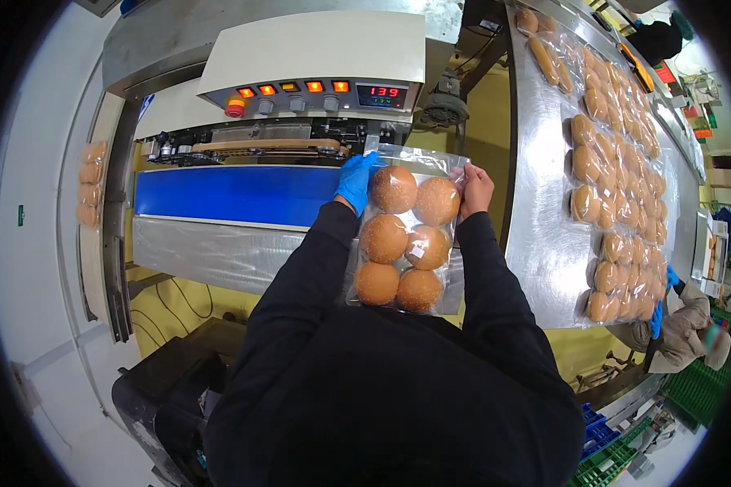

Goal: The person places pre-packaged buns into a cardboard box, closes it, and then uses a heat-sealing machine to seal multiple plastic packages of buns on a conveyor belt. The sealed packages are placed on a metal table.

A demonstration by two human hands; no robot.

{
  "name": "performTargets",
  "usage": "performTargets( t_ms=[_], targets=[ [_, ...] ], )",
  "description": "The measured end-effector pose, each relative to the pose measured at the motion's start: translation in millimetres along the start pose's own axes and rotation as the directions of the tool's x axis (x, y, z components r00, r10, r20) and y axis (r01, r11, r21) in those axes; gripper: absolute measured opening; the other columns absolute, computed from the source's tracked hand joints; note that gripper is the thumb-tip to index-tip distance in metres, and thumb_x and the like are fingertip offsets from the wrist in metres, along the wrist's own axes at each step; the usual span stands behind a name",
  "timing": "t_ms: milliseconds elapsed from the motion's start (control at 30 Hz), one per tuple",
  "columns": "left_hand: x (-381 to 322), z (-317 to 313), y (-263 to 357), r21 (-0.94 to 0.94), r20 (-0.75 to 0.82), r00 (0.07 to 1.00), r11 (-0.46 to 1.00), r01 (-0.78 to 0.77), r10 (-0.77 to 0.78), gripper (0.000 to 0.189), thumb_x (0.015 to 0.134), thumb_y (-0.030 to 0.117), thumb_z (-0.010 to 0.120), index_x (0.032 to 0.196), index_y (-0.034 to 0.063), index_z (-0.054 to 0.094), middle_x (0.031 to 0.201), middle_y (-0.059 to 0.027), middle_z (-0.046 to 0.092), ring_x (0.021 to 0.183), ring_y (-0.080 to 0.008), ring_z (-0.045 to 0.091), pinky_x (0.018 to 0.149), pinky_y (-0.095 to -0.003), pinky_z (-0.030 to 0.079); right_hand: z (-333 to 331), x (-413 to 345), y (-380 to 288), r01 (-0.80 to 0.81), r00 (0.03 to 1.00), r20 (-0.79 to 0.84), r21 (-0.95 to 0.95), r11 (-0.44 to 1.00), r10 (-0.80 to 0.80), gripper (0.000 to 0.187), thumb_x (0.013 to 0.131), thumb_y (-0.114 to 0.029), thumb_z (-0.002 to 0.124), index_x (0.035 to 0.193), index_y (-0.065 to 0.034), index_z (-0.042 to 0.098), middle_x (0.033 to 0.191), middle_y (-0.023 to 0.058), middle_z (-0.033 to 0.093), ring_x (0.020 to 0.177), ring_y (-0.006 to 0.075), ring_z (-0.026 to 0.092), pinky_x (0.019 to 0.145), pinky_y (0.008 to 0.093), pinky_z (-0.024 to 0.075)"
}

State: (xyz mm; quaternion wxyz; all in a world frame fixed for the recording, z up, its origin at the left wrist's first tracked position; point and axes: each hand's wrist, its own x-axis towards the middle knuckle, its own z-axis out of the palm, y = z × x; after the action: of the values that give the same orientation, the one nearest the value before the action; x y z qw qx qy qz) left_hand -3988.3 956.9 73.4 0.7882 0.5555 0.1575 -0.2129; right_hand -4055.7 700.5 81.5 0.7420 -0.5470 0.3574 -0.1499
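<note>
A clear plastic bag of round buns (385,238) lies in front of me, its top edge pointing away from my body. My left hand (356,180), in a blue glove, grips the bag's top left corner, right by the inlet of a continuous band sealer (317,67). With bare fingers, my right hand (477,185) pinches the top right corner. The bag's flat top stretches between both hands. Left of the bag runs the sealer's blue conveyor belt (231,193), beneath the sealing head, whose button lamps and red display are lit.
On the right, a steel table (539,255) bears many bagged buns (615,176). Another bag of buns (90,185) rests on a conveyor at the far left. A co-worker (685,332) with blue gloves is at the table's far right end. Green crates (700,389) stand beyond.
</note>
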Motion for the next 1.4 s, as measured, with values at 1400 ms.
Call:
performTargets(
  t_ms=[1400],
  targets=[
    [-19.1,-38.2,1.4,0.382,-0.469,0.793,0.899,-0.213,0.388,0.021,0.089,0.016,0.057,0.086,-0.0033,0.065,0.078,-0.0152,0.066,0.067,-0.0199,0.056,0.066,-0.0350,0.046,76.3,-41.3,-8.3,0.164,0.986,0.044,-0.193,0.967,-0.158,0.008,0.092,-0.007,0.052,0.094,0.0004,0.051,0.073,0.0119,0.062,0.061,0.0192,0.064,0.053,0.0309,0.0500]
  ],
)
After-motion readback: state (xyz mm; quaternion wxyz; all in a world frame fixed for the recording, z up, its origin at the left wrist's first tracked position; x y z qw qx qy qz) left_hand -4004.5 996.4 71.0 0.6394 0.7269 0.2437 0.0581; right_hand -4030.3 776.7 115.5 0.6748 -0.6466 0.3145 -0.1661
